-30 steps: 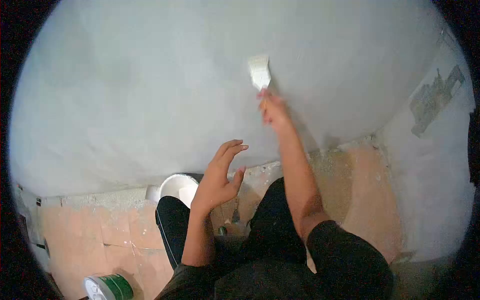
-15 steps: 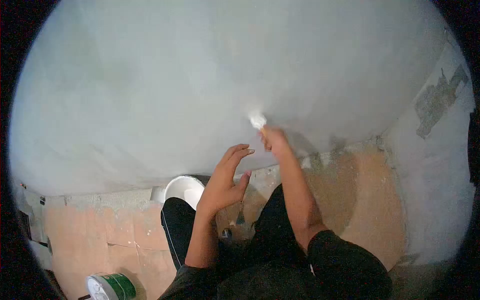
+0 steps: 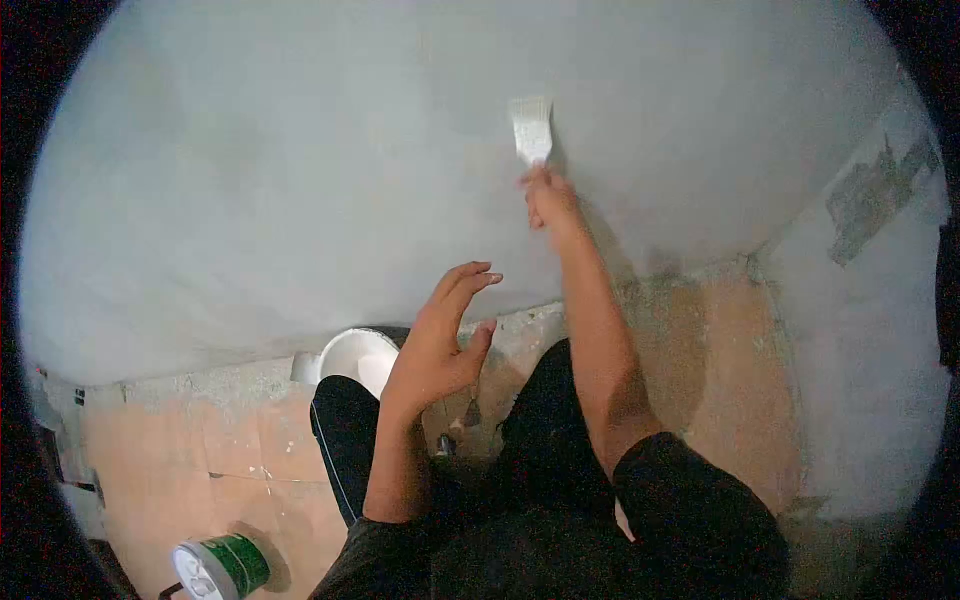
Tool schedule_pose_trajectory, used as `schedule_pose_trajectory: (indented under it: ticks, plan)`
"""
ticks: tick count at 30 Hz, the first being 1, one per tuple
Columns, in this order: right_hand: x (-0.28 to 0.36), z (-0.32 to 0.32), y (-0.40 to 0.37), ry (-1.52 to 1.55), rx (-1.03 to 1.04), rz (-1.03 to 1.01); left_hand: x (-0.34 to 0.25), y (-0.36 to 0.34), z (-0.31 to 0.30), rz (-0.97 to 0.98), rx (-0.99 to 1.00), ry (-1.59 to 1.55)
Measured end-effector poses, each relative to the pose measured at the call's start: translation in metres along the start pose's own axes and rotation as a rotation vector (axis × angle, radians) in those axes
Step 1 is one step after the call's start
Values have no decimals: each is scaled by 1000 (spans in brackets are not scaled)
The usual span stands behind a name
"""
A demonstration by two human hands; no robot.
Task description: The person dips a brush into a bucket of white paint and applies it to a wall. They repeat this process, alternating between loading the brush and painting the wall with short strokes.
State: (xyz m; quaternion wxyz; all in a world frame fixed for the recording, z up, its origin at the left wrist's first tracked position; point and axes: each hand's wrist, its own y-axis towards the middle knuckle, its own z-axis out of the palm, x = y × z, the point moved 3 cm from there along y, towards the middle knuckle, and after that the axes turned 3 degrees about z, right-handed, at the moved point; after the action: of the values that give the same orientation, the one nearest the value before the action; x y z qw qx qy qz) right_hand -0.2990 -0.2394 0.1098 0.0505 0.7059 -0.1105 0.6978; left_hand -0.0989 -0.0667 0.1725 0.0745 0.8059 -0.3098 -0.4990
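Observation:
A paintbrush (image 3: 532, 128) with white-coated bristles points up the pale grey wall (image 3: 300, 180). My right hand (image 3: 551, 203) is closed around its handle, and the bristles appear to lie against the wall. Lower and to the left, my left hand (image 3: 440, 345) hangs in the air with its fingers and thumb apart, holding nothing. Behind its wrist stands a white bucket (image 3: 358, 352) whose inside looks white, partly hidden by my knee and hand.
A green-and-white paint tub (image 3: 222, 565) rests on the tan floor (image 3: 150, 450) at lower left. Between my legs is a small spatula-like tool (image 3: 472, 412). The right side wall (image 3: 860, 330) has a rough grey patch (image 3: 875, 200). Rough mortar edges the wall's base.
My right hand has moved the paintbrush higher up the wall. My left hand has shifted slightly up and left in view, still spread.

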Motion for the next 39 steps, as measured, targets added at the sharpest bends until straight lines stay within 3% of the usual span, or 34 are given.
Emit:
schedule_pose_trajectory:
  ticks: [1,2,5,9,12,14,15,16,17,19,21,22,24,28,32,34,38,39]
  plan:
    - [-54,10,16,-91,-19,-1,5,-3,-6,3,-12,3]
    - [-87,14,6,47,58,252,5,-4,-7,18,-6,2]
    - [-197,12,-7,-3,26,534,5,-4,-9,23,-16,6]
    - [-224,9,-24,6,93,731,8,-5,-8,15,-24,7]
    - [-139,18,-25,37,97,484,7,-8,-13,13,-34,-1]
    - [-40,19,-31,-83,26,394,8,-6,-13,18,-32,7]
    - [-9,20,-27,98,42,254,7,-5,-14,24,-29,17]
    - [36,17,-35,-48,64,206,7,-4,-14,35,-30,10]
    - [69,18,-40,2,50,122,6,-3,-13,35,-27,9]
    - [112,21,-53,51,33,43,7,-4,-11,7,-33,-24]
    - [142,21,-64,28,-51,-205,8,-5,-11,28,-38,-13]
    - [139,21,-62,25,-53,-204,8,-6,-12,48,-45,1]
    - [125,25,-50,-50,-37,-246,7,-4,-13,41,-51,3]
    - [11,51,-14,-295,-32,-119,11,-6,-16,37,-56,21]
    - [-93,62,-25,-426,-8,305,8,-6,-19,9,-33,-15]
    - [-141,56,-32,-349,24,371,5,-9,-21,13,-34,-15]
    - [-137,49,-28,-83,87,541,2,-9,-24,17,-38,-15]
    - [-121,49,-23,-47,108,471,1,-8,-25,3,-40,-27]
